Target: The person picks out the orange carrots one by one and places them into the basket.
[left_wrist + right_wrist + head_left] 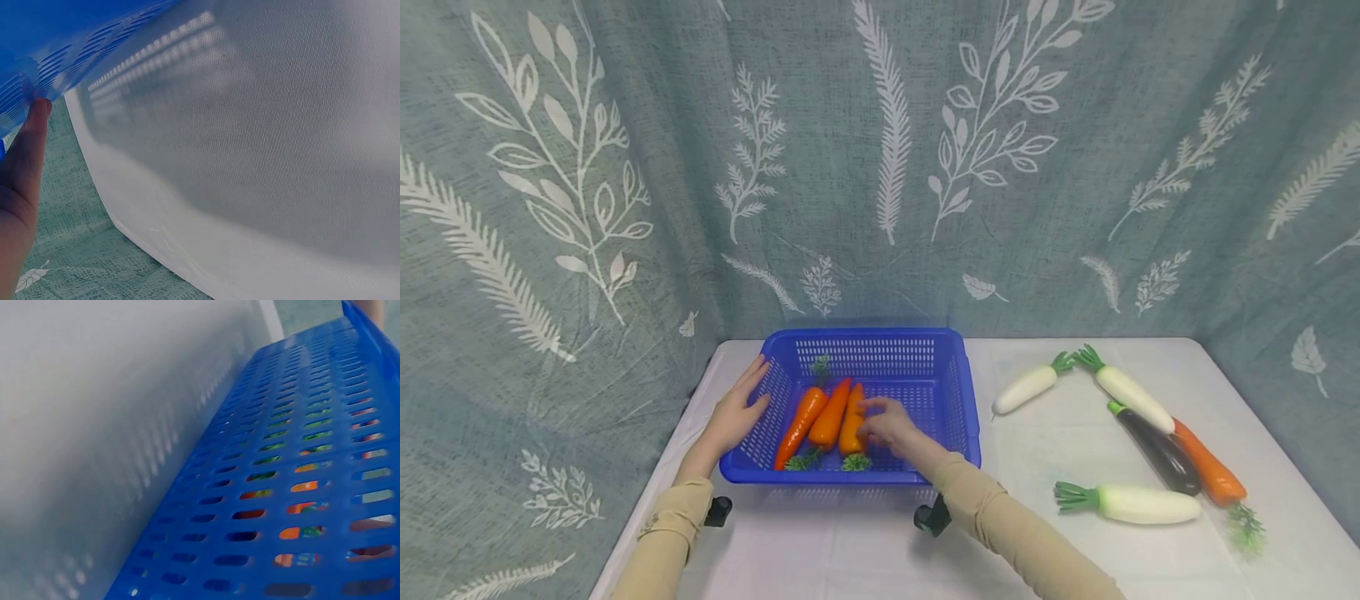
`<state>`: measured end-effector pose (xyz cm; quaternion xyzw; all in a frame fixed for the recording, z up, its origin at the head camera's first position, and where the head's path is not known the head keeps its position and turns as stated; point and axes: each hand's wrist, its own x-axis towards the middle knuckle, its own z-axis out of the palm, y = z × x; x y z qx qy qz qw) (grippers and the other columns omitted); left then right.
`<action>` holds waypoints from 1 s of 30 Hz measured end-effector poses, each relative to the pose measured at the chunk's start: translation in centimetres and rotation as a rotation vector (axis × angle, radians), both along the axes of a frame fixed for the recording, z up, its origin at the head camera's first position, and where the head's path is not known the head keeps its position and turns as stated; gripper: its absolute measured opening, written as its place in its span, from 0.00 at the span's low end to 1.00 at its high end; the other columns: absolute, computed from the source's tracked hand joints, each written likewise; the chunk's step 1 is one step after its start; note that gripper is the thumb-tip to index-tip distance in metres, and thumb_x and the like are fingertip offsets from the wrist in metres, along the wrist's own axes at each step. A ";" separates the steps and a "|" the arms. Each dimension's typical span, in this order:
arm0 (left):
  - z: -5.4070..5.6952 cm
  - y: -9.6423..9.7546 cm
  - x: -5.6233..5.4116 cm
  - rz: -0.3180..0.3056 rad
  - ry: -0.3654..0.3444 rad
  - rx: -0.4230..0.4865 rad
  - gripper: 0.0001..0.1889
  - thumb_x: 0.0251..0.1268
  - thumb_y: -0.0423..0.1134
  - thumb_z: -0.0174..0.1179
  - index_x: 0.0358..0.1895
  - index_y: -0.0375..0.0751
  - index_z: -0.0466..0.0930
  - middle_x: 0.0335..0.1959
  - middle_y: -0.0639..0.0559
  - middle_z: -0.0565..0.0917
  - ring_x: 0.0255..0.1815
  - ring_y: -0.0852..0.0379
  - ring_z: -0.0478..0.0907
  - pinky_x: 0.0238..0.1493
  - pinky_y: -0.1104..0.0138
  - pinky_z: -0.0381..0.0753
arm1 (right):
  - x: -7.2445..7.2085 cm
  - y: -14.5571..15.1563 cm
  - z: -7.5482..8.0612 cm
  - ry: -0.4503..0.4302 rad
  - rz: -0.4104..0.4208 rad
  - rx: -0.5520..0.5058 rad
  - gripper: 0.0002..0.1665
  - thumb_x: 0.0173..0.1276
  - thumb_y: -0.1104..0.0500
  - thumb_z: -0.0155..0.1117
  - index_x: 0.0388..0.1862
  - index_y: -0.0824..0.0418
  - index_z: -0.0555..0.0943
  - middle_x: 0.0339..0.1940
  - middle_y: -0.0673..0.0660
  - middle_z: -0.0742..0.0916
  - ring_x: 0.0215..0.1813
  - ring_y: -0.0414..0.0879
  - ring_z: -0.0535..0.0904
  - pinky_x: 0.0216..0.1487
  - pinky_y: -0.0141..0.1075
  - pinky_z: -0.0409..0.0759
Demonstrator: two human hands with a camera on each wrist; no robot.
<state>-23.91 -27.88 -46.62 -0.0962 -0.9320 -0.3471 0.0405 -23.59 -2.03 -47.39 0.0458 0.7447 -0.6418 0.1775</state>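
A blue plastic basket stands on the table with three orange carrots in it. The left carrot, the middle carrot and the right carrot lie side by side in its left half. My left hand rests on the basket's left side, fingers extended; in the left wrist view a fingertip touches the outer wall. Inside the basket, my right hand is at the right carrot's side, thumb and forefinger apart. The basket wall hides most of that hand in the right wrist view.
On the table's right side lie a white radish, a second radish, a third radish, an eggplant and another carrot. A patterned green curtain hangs behind the white table.
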 end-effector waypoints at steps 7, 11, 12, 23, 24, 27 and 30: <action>0.0 -0.1 -0.1 0.000 0.000 -0.003 0.29 0.70 0.33 0.46 0.73 0.34 0.53 0.77 0.38 0.49 0.75 0.33 0.48 0.71 0.39 0.51 | 0.3 0.2 0.3 0.060 0.005 -0.029 0.28 0.54 0.76 0.60 0.56 0.70 0.76 0.54 0.68 0.82 0.37 0.44 0.81 0.37 0.34 0.84; -0.1 0.0 -0.1 -0.011 0.019 0.001 0.29 0.70 0.33 0.46 0.73 0.32 0.53 0.76 0.38 0.49 0.75 0.33 0.48 0.71 0.40 0.51 | 0.4 0.4 0.3 0.057 0.009 -0.031 0.28 0.55 0.75 0.61 0.57 0.69 0.76 0.53 0.68 0.82 0.42 0.47 0.81 0.43 0.37 0.84; -0.1 0.0 0.0 -0.014 0.020 0.001 0.29 0.70 0.33 0.46 0.73 0.32 0.53 0.76 0.37 0.50 0.75 0.33 0.48 0.71 0.40 0.51 | 0.5 0.4 0.3 0.056 0.011 -0.030 0.28 0.55 0.75 0.61 0.57 0.69 0.76 0.53 0.68 0.82 0.42 0.47 0.81 0.44 0.38 0.84; -0.2 0.0 0.0 -0.014 0.026 0.003 0.29 0.70 0.32 0.46 0.72 0.31 0.53 0.76 0.37 0.50 0.74 0.33 0.49 0.71 0.39 0.51 | 1.3 0.9 0.7 0.071 0.051 -0.051 0.28 0.57 0.73 0.62 0.59 0.68 0.75 0.54 0.69 0.80 0.49 0.51 0.80 0.47 0.43 0.83; -0.2 0.0 0.0 -0.014 0.027 0.001 0.29 0.69 0.32 0.46 0.72 0.31 0.54 0.76 0.37 0.50 0.74 0.33 0.49 0.71 0.39 0.51 | 1.4 1.0 0.8 0.073 0.057 -0.056 0.28 0.57 0.73 0.62 0.59 0.68 0.75 0.55 0.69 0.80 0.48 0.50 0.80 0.47 0.42 0.83; -0.2 0.0 -0.1 -0.012 0.029 -0.001 0.29 0.69 0.32 0.47 0.72 0.31 0.54 0.76 0.37 0.50 0.74 0.33 0.49 0.71 0.39 0.51 | 1.6 1.4 1.1 0.089 0.079 -0.059 0.28 0.57 0.71 0.63 0.59 0.67 0.75 0.53 0.68 0.80 0.44 0.45 0.79 0.43 0.38 0.83; -0.2 -0.1 -0.1 -0.013 0.025 0.001 0.29 0.69 0.32 0.46 0.72 0.31 0.53 0.76 0.37 0.50 0.74 0.33 0.49 0.71 0.39 0.51 | 1.8 1.9 1.5 0.114 0.103 -0.060 0.28 0.58 0.70 0.63 0.60 0.68 0.75 0.52 0.69 0.81 0.39 0.42 0.77 0.40 0.35 0.82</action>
